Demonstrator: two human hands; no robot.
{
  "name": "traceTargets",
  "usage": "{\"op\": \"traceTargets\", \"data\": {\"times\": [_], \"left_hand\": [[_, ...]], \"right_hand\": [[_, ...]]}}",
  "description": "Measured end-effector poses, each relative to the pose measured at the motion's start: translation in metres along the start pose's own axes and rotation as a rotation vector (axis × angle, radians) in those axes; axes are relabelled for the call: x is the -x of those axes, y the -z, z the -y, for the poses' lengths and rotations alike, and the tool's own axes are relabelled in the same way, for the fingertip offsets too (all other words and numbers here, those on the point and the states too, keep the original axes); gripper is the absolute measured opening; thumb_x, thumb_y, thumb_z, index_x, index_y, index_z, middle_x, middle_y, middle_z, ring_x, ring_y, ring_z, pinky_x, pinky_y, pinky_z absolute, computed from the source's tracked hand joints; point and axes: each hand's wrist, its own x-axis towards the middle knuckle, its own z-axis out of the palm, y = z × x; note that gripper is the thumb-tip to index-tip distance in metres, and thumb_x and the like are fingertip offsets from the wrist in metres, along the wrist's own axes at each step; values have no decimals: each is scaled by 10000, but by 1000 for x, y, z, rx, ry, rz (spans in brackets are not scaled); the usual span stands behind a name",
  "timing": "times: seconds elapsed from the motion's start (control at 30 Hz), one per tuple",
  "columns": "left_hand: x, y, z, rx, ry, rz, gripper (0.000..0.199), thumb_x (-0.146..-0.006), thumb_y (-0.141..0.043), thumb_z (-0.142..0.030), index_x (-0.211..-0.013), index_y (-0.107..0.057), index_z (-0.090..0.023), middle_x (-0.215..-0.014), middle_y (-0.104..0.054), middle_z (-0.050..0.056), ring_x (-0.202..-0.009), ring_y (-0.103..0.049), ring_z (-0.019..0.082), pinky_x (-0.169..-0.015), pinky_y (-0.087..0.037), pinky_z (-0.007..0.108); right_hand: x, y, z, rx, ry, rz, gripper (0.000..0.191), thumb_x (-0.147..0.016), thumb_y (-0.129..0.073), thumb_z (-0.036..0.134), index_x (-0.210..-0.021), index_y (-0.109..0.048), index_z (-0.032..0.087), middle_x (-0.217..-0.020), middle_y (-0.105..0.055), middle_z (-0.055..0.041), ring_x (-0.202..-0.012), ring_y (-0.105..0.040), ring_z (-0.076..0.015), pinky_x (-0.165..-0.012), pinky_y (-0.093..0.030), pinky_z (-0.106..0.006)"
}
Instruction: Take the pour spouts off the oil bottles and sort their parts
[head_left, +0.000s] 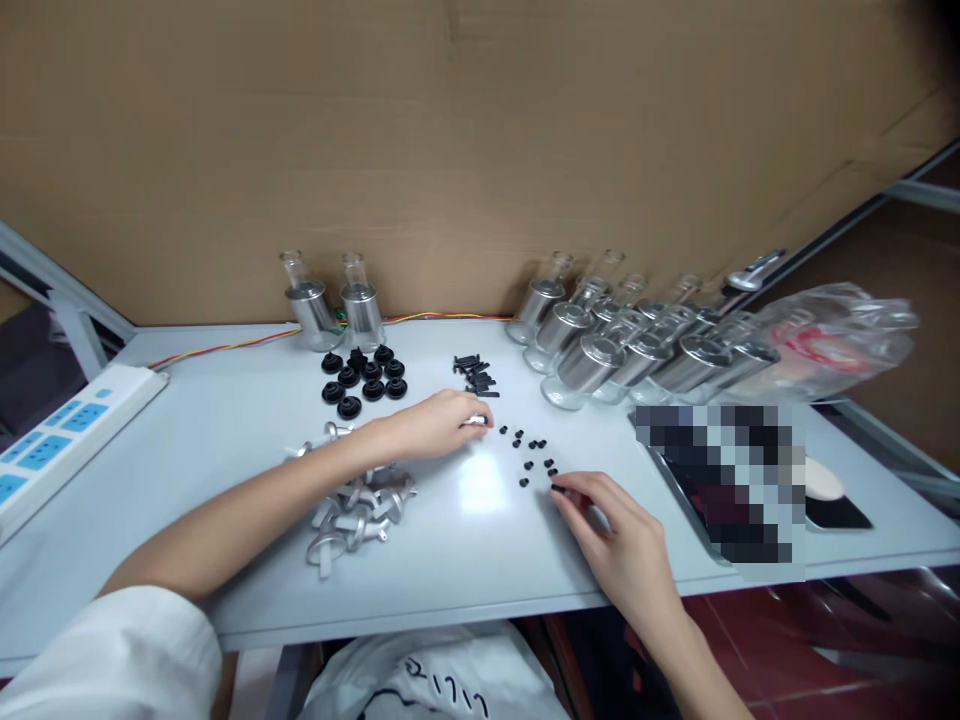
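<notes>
A black piece (558, 488) sits between right-hand fingers (591, 484).

One head-worn view, forward and down over the nearby table (450, 560) toward cardboard (450, 150).

Tabletop (465, 560): bright — we catch glare near its middle.
Cardboard wall (450, 150): softly lit, dimmer rightward.
Bottles (592, 362): gleaming, slightly blurred.
Black piece (558, 488) in right hand (626, 535): too soft for us to identify.
Right side: dark upper corner, pixelated patch (724, 490) below.
</notes>
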Motion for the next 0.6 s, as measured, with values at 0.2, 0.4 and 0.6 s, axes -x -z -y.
{"op": "traceTargets", "data": {"times": [0.2, 0.4, 0.6], "left_hand": [[-25, -14, 1, -46, -34, -19, 321, -844, -484, -70, -1144, -595, -90, -1152, -619, 136, -1053, -578, 208, -939, -426, 310], [-37, -20, 0, -87, -96, -16, 288, -810, -532, -79, -1080, -625, -114, -1102, -636, 127, -1032, -583, 228, -920, -441, 331], [-45, -20, -3, -113, -144, 22, 268, -812, -515, -62, -1031, -663, -105, -1042, -672, 124, -990, -611, 224, -892, -452, 304]], "right_hand": [[1, 0, -4, 48, -15, -63, 123, -891, -533, 237, -875, -645, 190, -837, -681, -55, -771, -655, -170, -714, -525, -278], [1, -4, -5, 13, -70, 37, 185, -894, -509, 274, -841, -663, 186, -769, -670, -47, -631, -627, -148, -583, -507, -259], [-5, -8, -8, 33, -72, 122, 201, -888, -468, 249, -859, -656, 181, -738, -659, -50, -599, -614, -156, -574, -500, -271]]}}
